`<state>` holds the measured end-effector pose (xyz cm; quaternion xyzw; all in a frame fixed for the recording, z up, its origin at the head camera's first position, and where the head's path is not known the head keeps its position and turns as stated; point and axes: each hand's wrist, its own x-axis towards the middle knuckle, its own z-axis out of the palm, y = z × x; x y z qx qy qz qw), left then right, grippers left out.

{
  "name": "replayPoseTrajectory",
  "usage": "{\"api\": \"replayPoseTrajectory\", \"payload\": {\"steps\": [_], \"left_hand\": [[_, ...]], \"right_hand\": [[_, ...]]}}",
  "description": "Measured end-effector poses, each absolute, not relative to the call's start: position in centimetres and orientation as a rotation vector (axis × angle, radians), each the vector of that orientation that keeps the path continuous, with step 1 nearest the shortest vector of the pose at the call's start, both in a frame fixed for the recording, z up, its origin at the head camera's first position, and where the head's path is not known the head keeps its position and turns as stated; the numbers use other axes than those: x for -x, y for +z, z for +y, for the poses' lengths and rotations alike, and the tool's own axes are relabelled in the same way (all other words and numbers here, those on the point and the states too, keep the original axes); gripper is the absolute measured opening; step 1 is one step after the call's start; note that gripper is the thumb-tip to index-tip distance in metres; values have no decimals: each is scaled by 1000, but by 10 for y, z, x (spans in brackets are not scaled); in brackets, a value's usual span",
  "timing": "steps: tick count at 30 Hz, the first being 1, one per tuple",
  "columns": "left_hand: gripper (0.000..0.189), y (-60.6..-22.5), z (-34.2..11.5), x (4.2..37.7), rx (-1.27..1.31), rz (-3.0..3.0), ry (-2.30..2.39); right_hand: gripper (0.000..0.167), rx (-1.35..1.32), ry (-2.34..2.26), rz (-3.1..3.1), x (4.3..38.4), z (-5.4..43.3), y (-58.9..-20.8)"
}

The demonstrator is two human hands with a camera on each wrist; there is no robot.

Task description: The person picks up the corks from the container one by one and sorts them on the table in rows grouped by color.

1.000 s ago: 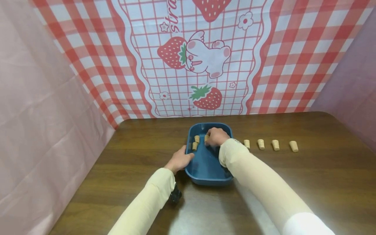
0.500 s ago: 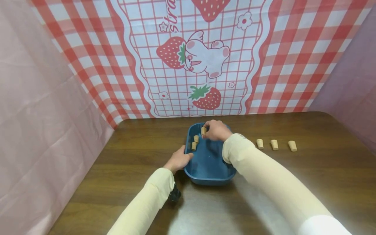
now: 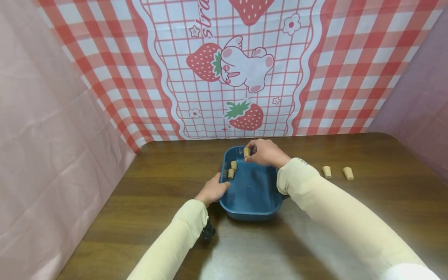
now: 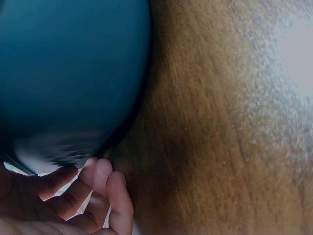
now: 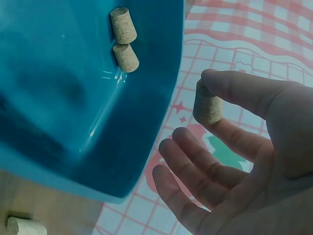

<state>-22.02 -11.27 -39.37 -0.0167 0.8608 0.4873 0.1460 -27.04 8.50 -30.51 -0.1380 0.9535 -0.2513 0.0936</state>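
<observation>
I judge the filling partly done: two corks [image 3: 233, 165] lie in the blue tray [image 3: 249, 204], the right hand [image 3: 267, 152] pinches another cork [image 3: 247, 152] at its far end, the left hand [image 3: 212, 189] grips its left rim, and at least two more corks [image 3: 327, 172] remain right of it.

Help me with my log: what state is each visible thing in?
Blue tray, upright on the wooden table
Left hand, gripping the tray's left side
Right hand, pinching
Pinched cork, held, not set down
Tray corks, two inside, unheld
Table corks, two showing, unheld
Strawberry-print curtain, hanging
</observation>
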Motion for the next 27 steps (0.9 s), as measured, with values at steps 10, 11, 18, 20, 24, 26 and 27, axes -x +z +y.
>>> {"api": "replayPoseTrajectory", "payload": {"steps": [10,11,18,20,24,26,27], "left_hand": [[48,-393,-114,220,56,2477,1389],[48,-393,-114,220,53,2478,1391],[46,-392,-114,220,52,2484,1392],[47,-391,-113,220,49,2486,1388],[47,-391,-112,219,43,2485,1385],[47,-391,-112,219,45,2481,1390],[47,-391,-112,220,46,2479,1392]], "right_hand": [[47,428,-750,2843,263,97,-302],[46,431,-759,2843,262,99,-302],[41,470,-766,2875,256,114,-302],[41,472,-766,2872,253,119,-302],[44,474,-778,2864,250,131,-305],[44,476,-791,2860,249,136,-306],[44,480,-793,2860,249,139,-307]]}}
